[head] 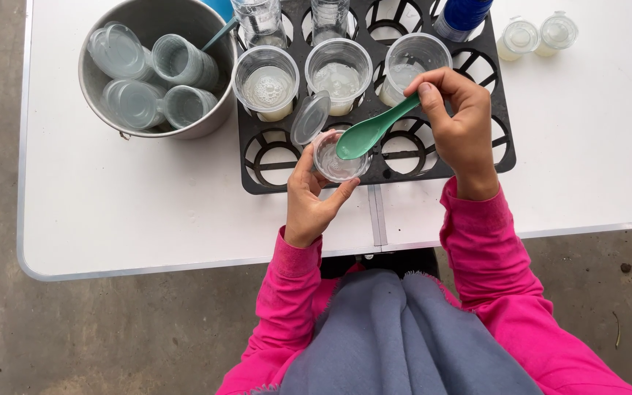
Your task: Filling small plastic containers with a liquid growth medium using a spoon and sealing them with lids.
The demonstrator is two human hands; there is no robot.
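1. A small clear plastic sauce cup [338, 157] with a hinged lid [310, 117] flipped open to the upper left sits at the centre of the frame, over the front edge of the black plastic cup-holder tray [257, 172]. It is held level, probably so the pale liquid in it stays put.
2. The left hand [310, 201] cradles the cup from below, its fingers [341, 192] narrowly curled round the base, wrist resting over the white bench [148, 212].
3. The right hand [462, 121] pinches the handle of a green plastic spoon [367, 133] between thumb and closed fingers; the bowl hangs tilted just over the cup's mouth.
4. Behind, three larger clear cups [266, 80] of pale liquid stand in the tray.
5. At upper left a round steel bowl [104, 110] holds stacked empty lidded cups.
6. At upper right, two filled, closed cups [539, 35] stand on the bench.
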